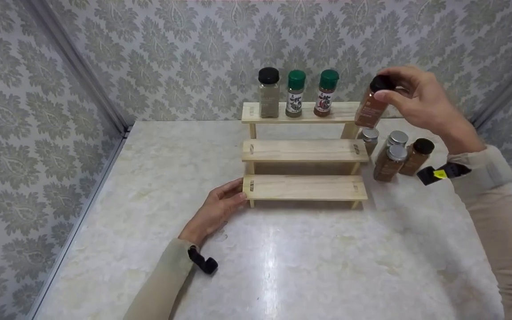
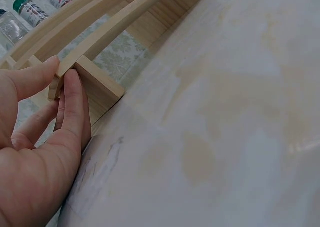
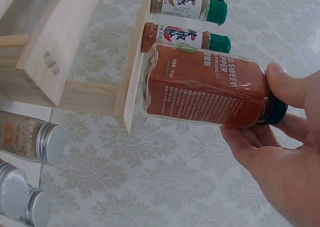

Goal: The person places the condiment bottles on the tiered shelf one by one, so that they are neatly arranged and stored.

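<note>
A three-step wooden rack (image 1: 305,151) stands on the pale table. Its top step carries a black-capped jar (image 1: 269,92) and two green-capped bottles (image 1: 295,93) (image 1: 326,92). My right hand (image 1: 411,100) holds a black-capped jar of reddish-brown spice (image 1: 370,106) by its cap, tilted, just above the right end of the top step (image 3: 134,62). In the right wrist view my fingers grip the jar (image 3: 205,89) near its cap. My left hand (image 1: 220,206) rests with straight fingers against the left end of the lowest step (image 2: 90,72).
Several spice jars with silver and black caps (image 1: 394,158) stand on the table right of the rack. Patterned walls close in the back and both sides. The marble table (image 1: 282,266) spreads out in front of the rack.
</note>
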A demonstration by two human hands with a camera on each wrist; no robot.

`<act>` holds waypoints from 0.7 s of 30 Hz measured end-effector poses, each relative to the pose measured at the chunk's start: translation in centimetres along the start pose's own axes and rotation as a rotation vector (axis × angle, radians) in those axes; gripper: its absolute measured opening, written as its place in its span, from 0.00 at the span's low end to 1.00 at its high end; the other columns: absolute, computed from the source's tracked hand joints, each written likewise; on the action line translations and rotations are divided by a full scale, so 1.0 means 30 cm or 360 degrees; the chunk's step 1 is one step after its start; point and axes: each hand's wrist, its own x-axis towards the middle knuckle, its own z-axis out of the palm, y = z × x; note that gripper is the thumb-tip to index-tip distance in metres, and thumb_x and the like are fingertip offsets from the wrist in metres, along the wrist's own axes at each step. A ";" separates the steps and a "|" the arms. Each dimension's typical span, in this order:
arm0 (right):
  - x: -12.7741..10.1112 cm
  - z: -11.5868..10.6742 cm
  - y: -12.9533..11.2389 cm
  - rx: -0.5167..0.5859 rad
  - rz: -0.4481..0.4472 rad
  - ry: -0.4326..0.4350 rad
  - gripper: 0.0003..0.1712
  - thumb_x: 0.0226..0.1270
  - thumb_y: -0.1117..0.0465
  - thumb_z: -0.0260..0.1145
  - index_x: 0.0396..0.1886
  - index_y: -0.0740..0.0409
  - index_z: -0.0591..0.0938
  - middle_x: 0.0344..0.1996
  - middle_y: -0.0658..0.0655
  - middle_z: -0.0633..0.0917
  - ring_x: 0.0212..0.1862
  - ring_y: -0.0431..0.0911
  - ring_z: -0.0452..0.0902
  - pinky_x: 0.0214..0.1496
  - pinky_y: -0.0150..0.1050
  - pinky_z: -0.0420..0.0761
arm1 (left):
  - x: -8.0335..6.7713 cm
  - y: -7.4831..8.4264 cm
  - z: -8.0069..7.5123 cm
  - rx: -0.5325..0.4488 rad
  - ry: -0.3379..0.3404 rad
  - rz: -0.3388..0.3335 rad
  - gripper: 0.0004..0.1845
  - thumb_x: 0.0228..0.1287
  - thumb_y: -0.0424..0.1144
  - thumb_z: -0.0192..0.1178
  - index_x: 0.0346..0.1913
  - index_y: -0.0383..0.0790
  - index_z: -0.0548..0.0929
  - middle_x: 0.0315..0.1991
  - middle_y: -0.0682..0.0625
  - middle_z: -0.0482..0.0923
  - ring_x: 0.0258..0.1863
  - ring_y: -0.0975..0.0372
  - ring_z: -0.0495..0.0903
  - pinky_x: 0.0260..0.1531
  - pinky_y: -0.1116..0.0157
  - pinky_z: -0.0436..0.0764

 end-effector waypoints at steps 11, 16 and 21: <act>0.119 0.039 -0.006 -0.0070 -0.0016 -0.0040 0.25 0.79 0.63 0.68 0.71 0.65 0.80 0.51 0.47 0.75 0.61 0.41 0.80 0.66 0.25 0.79 | -0.003 0.006 -0.004 0.0030 -0.0036 0.0001 0.35 0.79 0.32 0.62 0.83 0.35 0.62 0.80 0.36 0.64 0.71 0.54 0.76 0.69 0.61 0.80; 0.151 0.063 0.001 -0.0062 -0.0036 -0.0087 0.25 0.81 0.62 0.65 0.72 0.65 0.78 0.52 0.49 0.72 0.66 0.49 0.78 0.68 0.26 0.79 | -0.002 0.007 -0.001 0.0035 -0.0011 -0.0004 0.36 0.78 0.32 0.63 0.83 0.34 0.62 0.79 0.35 0.65 0.70 0.54 0.77 0.69 0.62 0.80; 0.168 0.082 0.013 -0.0050 -0.0032 -0.0165 0.25 0.83 0.61 0.62 0.75 0.63 0.76 0.57 0.52 0.72 0.66 0.51 0.75 0.66 0.24 0.78 | 0.001 -0.002 -0.002 -0.0019 0.0004 -0.0001 0.36 0.78 0.30 0.63 0.83 0.33 0.62 0.77 0.35 0.66 0.67 0.56 0.79 0.66 0.63 0.82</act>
